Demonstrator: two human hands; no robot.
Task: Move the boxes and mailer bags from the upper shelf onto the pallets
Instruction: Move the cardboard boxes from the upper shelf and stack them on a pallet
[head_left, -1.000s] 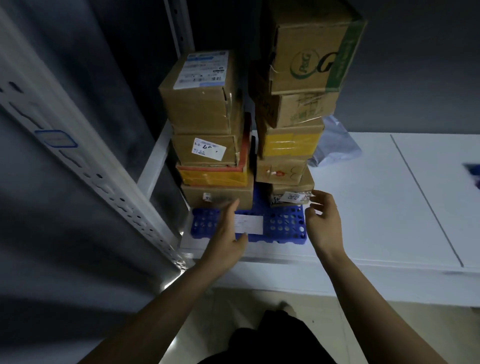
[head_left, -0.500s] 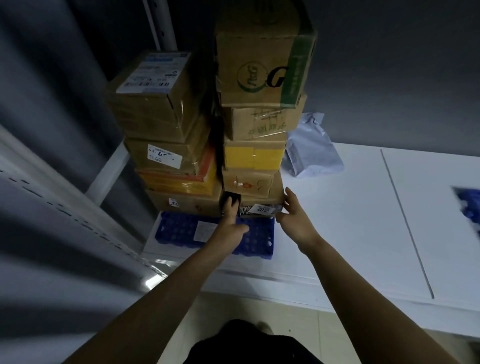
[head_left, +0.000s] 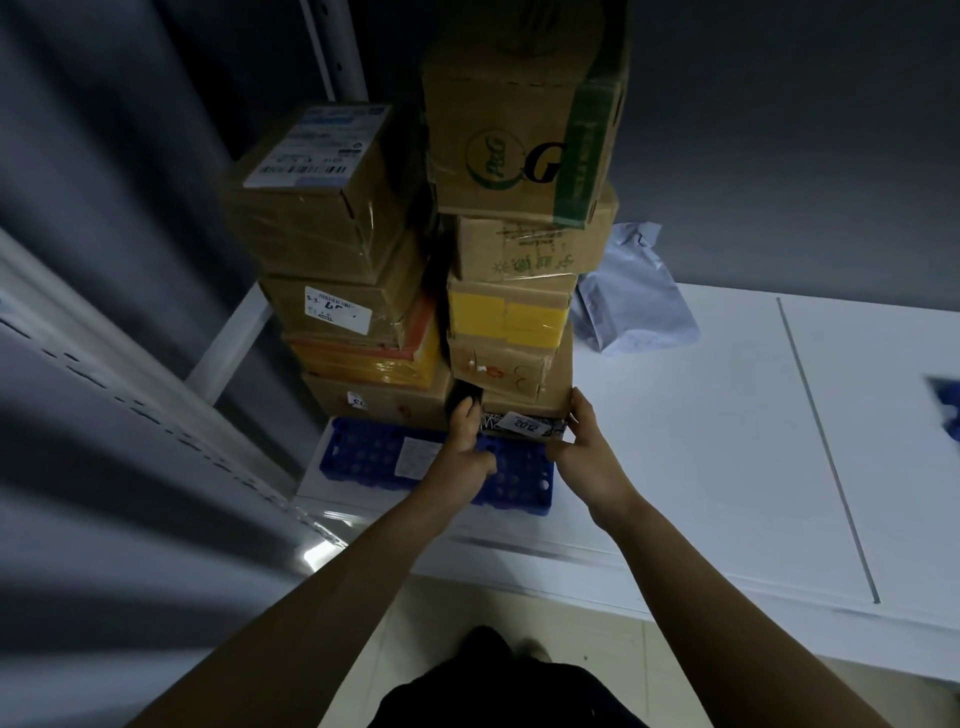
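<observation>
Two tall stacks of cardboard boxes stand on a blue pallet (head_left: 363, 457) on a white shelf (head_left: 701, 441). The right stack's lowest box (head_left: 522, 423) has a dark patterned front and a white "2012" label. My left hand (head_left: 467, 441) reaches into the gap between the stacks and touches that box's left end, its fingertips hidden. My right hand (head_left: 584, 452) grips the box's right end, fingers up its side and thumb along its lower front. A green-printed box (head_left: 524, 119) tops the right stack. A grey mailer bag (head_left: 631, 291) lies behind the stack.
A white slotted shelf upright (head_left: 130, 374) slants across the left. A second upright (head_left: 332, 47) rises behind the left stack (head_left: 332, 291). Another blue pallet's edge (head_left: 948, 408) shows at far right. Tiled floor (head_left: 597, 639) and dark clothing lie below.
Both hands have moved forward onto the right stack's lowest box: the left from the pallet's white label into the gap, the right onto the box's right end. The head has moved nearer.
</observation>
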